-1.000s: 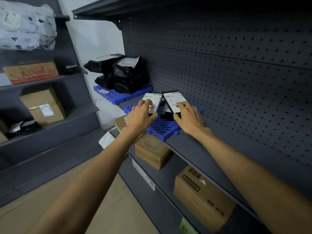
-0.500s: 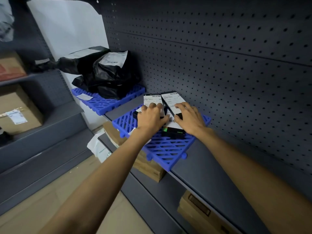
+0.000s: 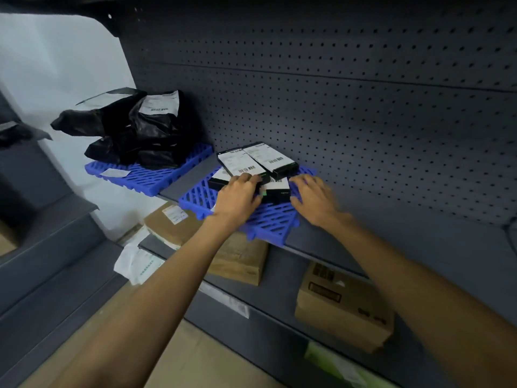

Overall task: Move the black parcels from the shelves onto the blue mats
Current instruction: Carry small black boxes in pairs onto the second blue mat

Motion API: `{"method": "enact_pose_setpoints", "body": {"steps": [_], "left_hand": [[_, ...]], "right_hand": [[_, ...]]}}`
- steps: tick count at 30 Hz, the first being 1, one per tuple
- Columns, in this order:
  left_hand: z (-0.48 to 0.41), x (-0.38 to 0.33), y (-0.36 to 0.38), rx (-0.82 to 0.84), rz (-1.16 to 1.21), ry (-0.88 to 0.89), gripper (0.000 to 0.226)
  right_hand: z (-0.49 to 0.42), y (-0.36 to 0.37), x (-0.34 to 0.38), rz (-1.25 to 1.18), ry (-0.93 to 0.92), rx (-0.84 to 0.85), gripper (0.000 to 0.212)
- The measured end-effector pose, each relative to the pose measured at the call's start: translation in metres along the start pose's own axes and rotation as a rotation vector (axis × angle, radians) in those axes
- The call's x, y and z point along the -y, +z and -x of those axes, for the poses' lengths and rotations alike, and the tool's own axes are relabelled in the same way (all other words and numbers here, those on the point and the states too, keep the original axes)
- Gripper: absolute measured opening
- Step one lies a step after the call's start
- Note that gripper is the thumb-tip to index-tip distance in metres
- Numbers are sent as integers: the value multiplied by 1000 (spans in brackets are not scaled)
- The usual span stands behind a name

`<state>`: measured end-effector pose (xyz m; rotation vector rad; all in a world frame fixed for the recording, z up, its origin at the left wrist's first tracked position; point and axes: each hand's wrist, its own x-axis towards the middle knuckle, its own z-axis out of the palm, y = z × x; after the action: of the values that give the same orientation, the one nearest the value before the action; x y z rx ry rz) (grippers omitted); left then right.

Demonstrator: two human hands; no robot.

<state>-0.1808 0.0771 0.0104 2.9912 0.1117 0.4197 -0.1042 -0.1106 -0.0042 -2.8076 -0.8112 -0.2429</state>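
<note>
Those small black boxed parcels (image 3: 270,161) look light, stiff and a bit slick on the label faces, so I'd take them by the long side edges, since a loose stack like that could slide. They're piled on the near blue mat (image 3: 268,225) on the shelf (image 3: 391,242), right at your fingertips. Your left hand (image 3: 237,198) has its fingers bent over the top box's near edge (can't tell if it's actually gripping), and your right hand (image 3: 313,201) is blurry, fingers loosely spread just beside the lower box, holding nothing I can see.
</note>
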Motion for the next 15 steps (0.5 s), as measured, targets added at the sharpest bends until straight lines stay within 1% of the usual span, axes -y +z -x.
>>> {"method": "enact_pose_setpoints", "body": {"steps": [4, 8, 12, 15], "left_hand": [[48, -14, -8, 30, 8, 130, 48], [94, -49, -7, 54, 24, 234, 47], [134, -105, 0, 70, 64, 381, 47], [161, -166, 5, 79, 87, 496, 42]], "right_hand": [[79, -12, 13, 117, 78, -22, 45], [168, -24, 15, 188, 176, -41, 42], [256, -39, -4, 223, 295, -66, 36], [319, -50, -23, 243, 392, -70, 35]]}}
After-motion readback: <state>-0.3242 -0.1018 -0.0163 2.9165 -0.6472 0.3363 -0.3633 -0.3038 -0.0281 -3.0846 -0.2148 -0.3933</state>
